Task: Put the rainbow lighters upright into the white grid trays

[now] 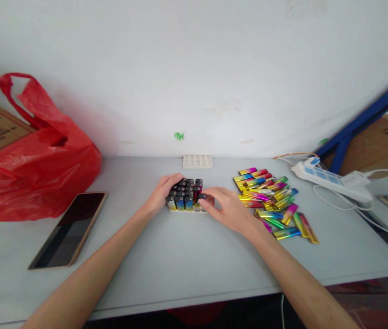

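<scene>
With thumb and fingertips pinched nearly closed, the right hand [227, 208] has one lighter [202, 196] by its black top; a light, upright grip should spare its neighbours a knock. Half curled, the left hand [165, 192] braces the standing lighters [180, 201], best done without squeezing, in the white holder [177, 210] at frame centre. Loose lighters [287, 233] lie on the surface [180, 269], right of centre

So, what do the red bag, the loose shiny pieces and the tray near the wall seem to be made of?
Red bag: thin glossy plastic, by its creases and sheen.
Loose shiny pieces: metallic, mirror-like finish; coated plastic or metal, unclear.
Tray: white, probably moulded plastic, given its regular round cells.
</scene>
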The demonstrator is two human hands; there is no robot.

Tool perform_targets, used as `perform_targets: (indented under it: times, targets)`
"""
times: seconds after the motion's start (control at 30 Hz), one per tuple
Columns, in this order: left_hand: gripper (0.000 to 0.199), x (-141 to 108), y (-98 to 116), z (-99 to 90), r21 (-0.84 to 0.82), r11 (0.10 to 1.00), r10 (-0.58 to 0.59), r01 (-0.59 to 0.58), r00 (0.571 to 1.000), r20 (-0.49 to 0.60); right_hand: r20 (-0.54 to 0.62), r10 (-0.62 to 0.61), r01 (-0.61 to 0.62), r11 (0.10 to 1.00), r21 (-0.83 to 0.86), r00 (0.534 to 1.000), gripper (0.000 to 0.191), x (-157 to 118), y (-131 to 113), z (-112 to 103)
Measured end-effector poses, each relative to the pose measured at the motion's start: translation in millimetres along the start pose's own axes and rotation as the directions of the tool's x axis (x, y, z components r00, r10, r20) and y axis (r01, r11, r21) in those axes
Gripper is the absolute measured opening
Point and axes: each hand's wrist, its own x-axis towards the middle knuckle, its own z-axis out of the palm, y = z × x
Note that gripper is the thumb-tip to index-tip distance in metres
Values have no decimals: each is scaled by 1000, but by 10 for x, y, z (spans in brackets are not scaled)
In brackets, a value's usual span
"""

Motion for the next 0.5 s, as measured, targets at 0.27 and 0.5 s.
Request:
perform_targets:
  times: [0.27,0.5]
  targets:
    - [38,1,5,-4,8,1000,-2,2,1000,4,18,48,-44,982,-185,999,29,15,22,-132]
    - [38,-16,37,11,-23,999,-27,27,1000,4,-182,194,-252,886,-388,964,32,-80,650,-466]
